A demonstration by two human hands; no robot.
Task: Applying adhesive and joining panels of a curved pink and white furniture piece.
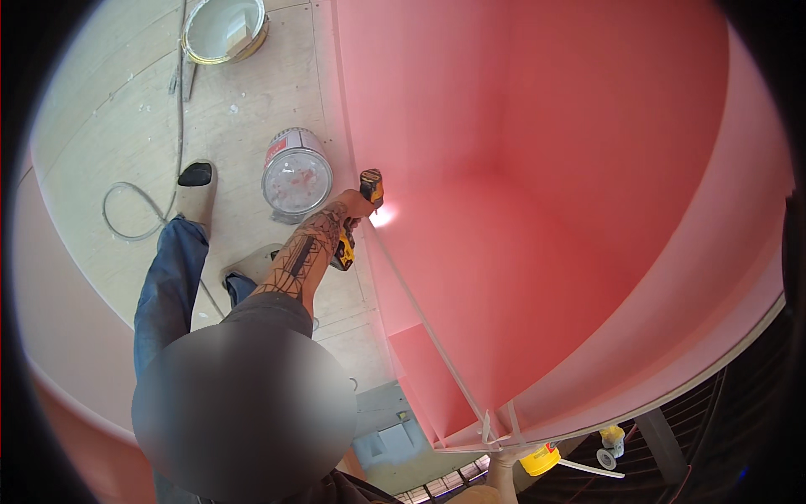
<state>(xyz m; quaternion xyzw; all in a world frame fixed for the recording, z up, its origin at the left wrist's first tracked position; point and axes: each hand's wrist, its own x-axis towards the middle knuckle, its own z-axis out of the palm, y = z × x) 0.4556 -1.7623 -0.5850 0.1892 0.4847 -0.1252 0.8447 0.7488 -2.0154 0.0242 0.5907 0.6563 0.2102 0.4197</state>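
Observation:
A hand and forearm at the lower edge, seemingly my right hand (505, 459), grip the lower corner of a large pink curved panel (537, 252); the fingers are partly hidden by its rim. My left hand is out of view. A co-worker, bent over on the left with a tattooed arm and grey sleeve, holds a yellow-and-black cordless drill (371, 186). Its tip is at the panel's left edge, and its lamp throws a bright spot on the pink surface.
A lidded paint can (297, 182) stands beside the co-worker's arm. An open bucket (225, 32) is farther back. A hose (180, 126) loops across the pale wooden floor (126, 109). A yellow bucket (540, 459) stands beyond the panel's lower rim.

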